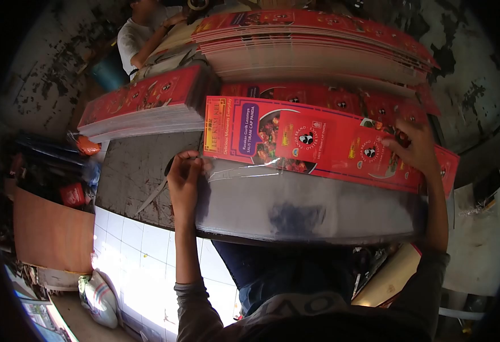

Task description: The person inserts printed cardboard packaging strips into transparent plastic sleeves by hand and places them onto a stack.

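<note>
A long red printed sheet with panda logos lies slanted across the table in front of me. My right hand is on its right part, thumb and fingers apart over the print. At the sheet's lower left corner, my left hand has its fingers pinched together at the edge of a clear plastic film; what they hold is too small to make out. The shiny film spreads below the red sheet to the table's front edge. Beside my left hand lies a pair of scissors, its handle partly hidden.
A tall stack of red sheets stands at the back, and a smaller stack at the left. Bare table surface shows at the left. Beyond the table is another person in a white shirt. A white sack rests on the floor.
</note>
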### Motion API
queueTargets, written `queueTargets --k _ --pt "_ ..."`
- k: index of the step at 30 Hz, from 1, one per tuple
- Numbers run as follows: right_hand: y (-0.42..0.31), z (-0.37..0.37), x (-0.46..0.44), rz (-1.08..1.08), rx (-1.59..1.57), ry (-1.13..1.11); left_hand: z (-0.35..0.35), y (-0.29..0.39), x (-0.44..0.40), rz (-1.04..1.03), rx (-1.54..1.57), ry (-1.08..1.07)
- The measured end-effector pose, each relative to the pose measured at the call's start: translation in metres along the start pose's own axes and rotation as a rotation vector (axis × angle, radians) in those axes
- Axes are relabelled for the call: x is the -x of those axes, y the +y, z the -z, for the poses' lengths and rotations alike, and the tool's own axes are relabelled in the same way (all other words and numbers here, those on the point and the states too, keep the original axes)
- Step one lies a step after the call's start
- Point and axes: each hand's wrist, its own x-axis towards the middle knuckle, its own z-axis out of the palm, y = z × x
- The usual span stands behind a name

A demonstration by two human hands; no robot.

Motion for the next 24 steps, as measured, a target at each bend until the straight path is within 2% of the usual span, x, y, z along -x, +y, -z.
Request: queueTargets --k 9,15,20,24 --pt "0.004 -0.005 0.001 0.066 0.049 0.017 0.003 -0.008 -0.003 -0.037 0.079 -0.039" --pt "-0.001 -0.001 0.000 0.024 0.072 -0.007 -0.001 0.001 0.002 0.032 0.153 0.004" --pt "-0.007 -0.003 0.004 0.085 0.031 -0.108 0.002 -0.001 0.000 -0.018 0.047 0.004" --pt "-0.005 -0.005 0.006 0.150 0.039 -0.070 0.003 -0.003 -0.002 -0.003 0.047 -0.001"
